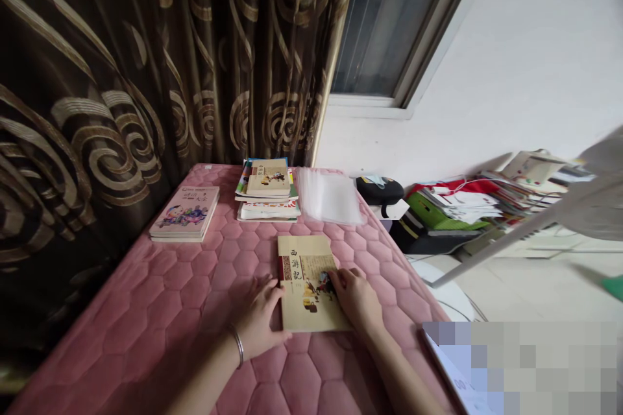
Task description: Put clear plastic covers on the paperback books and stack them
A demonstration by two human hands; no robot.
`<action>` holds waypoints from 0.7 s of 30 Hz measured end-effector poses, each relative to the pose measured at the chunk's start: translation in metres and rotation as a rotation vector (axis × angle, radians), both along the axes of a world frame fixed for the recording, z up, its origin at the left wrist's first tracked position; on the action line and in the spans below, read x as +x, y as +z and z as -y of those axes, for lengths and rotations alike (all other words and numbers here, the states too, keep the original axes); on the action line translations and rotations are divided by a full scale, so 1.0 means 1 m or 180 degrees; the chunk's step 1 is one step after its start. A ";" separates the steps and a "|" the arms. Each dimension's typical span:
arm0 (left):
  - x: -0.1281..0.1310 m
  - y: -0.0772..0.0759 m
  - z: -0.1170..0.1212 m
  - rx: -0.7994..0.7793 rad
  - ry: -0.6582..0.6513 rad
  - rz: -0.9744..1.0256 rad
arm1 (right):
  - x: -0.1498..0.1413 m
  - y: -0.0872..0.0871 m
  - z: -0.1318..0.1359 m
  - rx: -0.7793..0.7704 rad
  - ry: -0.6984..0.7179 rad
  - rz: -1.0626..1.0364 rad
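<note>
Head camera: A beige book (309,285) with an illustrated cover lies flat on a pink quilted mattress (195,311), between a person's two hands. The left hand (263,319), fingers spread, touches the spine side, one silver bracelet (238,345) at its wrist. The right hand (359,301) bends its fingers over the opposite edge; whether it pinches the book cannot be told.

Beyond, three groups line the mattress: at left, what appear to be two stacked pink-covered books (185,213); in the middle, a mixed stack (267,209) too tight to count, topped by one similar beige volume (267,179); beside it, one sheaf of clear sleeves (331,198).

One black case (379,191) sits past the far right edge. One white fan (601,185) leans its pole across heaped papers (462,205), partly blocking them. One patterned curtain (195,78) hangs beside one window (379,32). Pixelation hides the lower right corner.
</note>
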State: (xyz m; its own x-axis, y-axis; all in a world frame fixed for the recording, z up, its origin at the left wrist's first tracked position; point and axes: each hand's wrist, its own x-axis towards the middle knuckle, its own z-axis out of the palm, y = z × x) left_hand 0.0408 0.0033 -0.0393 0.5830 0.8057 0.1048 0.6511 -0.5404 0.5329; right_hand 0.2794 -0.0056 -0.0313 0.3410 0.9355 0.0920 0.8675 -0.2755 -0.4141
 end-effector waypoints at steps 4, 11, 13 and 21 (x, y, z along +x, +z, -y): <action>0.000 0.000 -0.001 0.0002 -0.0019 -0.0092 | 0.005 -0.002 -0.004 -0.0042 -0.0096 -0.0257; 0.002 0.000 0.000 0.0032 -0.0002 -0.0124 | 0.022 -0.017 -0.016 0.0084 -0.0008 -0.2069; 0.002 0.005 0.001 -0.0038 -0.0027 -0.0228 | 0.023 -0.016 -0.016 -0.0006 0.0059 -0.2457; -0.047 0.035 -0.018 -0.0117 0.1320 -0.1009 | 0.021 -0.009 -0.016 0.0042 0.0134 -0.2368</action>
